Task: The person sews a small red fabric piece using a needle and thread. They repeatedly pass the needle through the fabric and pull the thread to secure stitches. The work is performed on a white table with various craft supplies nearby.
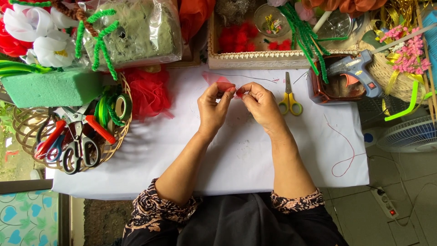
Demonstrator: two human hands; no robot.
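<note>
Red sheer fabric [223, 83] sits pinched between both hands above the middle of the white counter [236, 150], the left hand [214, 107] and right hand [261, 102] each with fingers clamped on it, yellow scissors [289, 101] just right and a wire basket [68, 132] far left.

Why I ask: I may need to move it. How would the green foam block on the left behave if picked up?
The green foam block looks light for its bulk, being porous foam. Its flat, boxy faces suggest it won't roll or tip. The soft-looking surface would probably dent under a firm grip, so it seems fragile.
</note>
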